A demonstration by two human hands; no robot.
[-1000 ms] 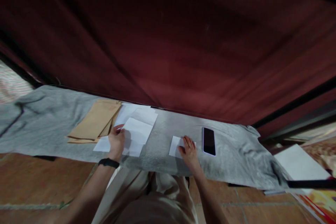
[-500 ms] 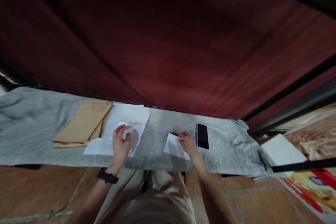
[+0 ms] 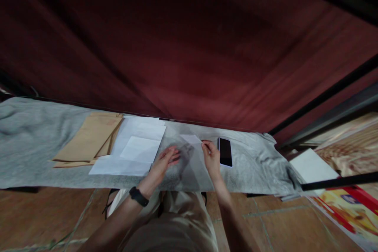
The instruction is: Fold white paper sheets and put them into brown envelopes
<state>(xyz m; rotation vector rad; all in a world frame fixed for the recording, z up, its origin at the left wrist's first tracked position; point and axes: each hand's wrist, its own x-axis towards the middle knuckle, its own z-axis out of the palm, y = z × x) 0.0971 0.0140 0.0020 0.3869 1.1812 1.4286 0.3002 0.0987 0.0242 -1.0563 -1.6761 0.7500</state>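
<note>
Envelopes first: brown envelopes (image 3: 88, 141) lie stacked at the far left of the grey cloth (image 3: 32, 141), well to the left of the phone (image 3: 225, 152), which I'm taking as my landmark. Just right of them, and also well left of the phone, a loose spread of white sheets (image 3: 137, 149) overlaps on the cloth, one smaller sheet lying on top.

Now my left hand (image 3: 165, 161), with a black band (image 3: 138, 196) on the wrist, sits between the white sheets and the phone. It is spread flat, fingers extended, low over the cloth and gripping nothing; I cannot tell whether the fingertips actually touch the fabric.

Next, a small white slip of paper (image 3: 191, 139) is raised off the cloth, just left of the phone. My right hand (image 3: 212, 156) has it pinched by its right edge, fingers closed on the paper, the hand itself just beside the phone's left edge.

The phone lies flat, dark screen up, on the cloth. Further right of it the cloth bunches at its end, and beyond that a white sheet (image 3: 313, 165) rests on the floor near a colourful printed page (image 3: 351, 208). Behind everything hangs a dark red curtain (image 3: 189, 47).
</note>
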